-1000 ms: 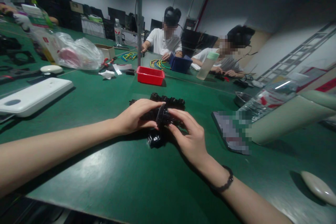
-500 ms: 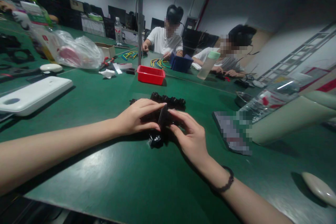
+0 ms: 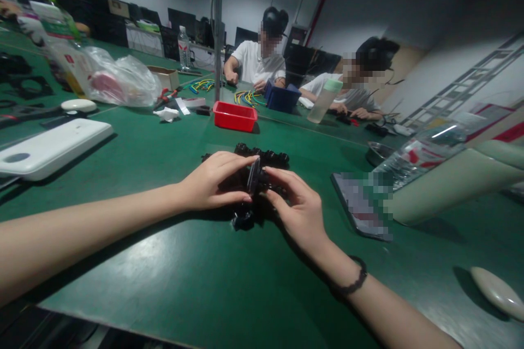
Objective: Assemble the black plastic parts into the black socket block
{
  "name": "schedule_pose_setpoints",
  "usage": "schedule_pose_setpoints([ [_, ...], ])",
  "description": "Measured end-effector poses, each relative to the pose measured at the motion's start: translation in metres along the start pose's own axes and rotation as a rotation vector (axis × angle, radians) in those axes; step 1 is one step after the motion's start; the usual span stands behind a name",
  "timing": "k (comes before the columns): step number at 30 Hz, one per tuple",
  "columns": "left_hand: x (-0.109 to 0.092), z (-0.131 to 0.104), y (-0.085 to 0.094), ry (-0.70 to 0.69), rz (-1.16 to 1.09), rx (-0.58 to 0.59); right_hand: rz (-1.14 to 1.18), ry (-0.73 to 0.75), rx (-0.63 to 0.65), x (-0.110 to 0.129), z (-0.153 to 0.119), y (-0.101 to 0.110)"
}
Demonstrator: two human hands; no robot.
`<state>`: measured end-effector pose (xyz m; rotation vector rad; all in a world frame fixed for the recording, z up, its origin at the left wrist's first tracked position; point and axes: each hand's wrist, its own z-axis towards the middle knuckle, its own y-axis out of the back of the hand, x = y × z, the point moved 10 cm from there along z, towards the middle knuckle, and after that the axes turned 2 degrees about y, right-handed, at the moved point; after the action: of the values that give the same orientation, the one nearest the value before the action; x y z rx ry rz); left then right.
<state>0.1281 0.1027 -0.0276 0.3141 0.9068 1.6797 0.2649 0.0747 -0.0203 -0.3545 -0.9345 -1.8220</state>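
Observation:
Between my two hands is a small black part with a flat, plate-like face (image 3: 254,175), standing on edge above the green table. The thumb and fingers of my left hand (image 3: 215,179) pinch it from the left. My right hand (image 3: 298,202), below a dark bracelet (image 3: 355,278), grips it from the right with thumb and fingertips. Beyond my fingers a row of knobby black pieces (image 3: 268,157) lies on the table. Another glossy black piece (image 3: 243,219) sits just below the held part. My fingers hide much of the part, so its exact kind is unclear.
A red tray (image 3: 236,117) stands ahead. At left lie a white rounded device (image 3: 57,144) and a plastic bag (image 3: 123,82). A phone (image 3: 360,207), a pale green bottle (image 3: 454,182) and a smooth oval object (image 3: 497,289) are at right. Two people sit across the table.
The black part has tilted slightly, so its flat face shows more and looks lighter. My hands stay almost in place. One person's hand across the table has shifted.

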Motion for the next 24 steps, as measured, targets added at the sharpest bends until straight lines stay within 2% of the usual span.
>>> schedule_pose_setpoints([
  [5, -0.007, -0.001, 0.004, -0.081, -0.061, -0.04, -0.002, 0.041, 0.046, 0.005, -0.001, -0.004],
  [13, -0.008, -0.001, 0.005, -0.063, -0.061, -0.054, -0.058, 0.062, 0.04, 0.009, 0.001, -0.003],
  [16, 0.0, 0.0, 0.008, 0.007, -0.069, -0.066, -0.069, 0.039, -0.004, 0.007, 0.002, 0.003],
  [21, 0.017, 0.001, 0.017, 0.17, -0.045, -0.121, -0.096, -0.039, -0.121, -0.014, 0.006, 0.023],
  [24, 0.018, 0.002, 0.013, 0.18, -0.037, -0.105, -0.195, -0.071, -0.061, -0.028, 0.007, 0.021],
])
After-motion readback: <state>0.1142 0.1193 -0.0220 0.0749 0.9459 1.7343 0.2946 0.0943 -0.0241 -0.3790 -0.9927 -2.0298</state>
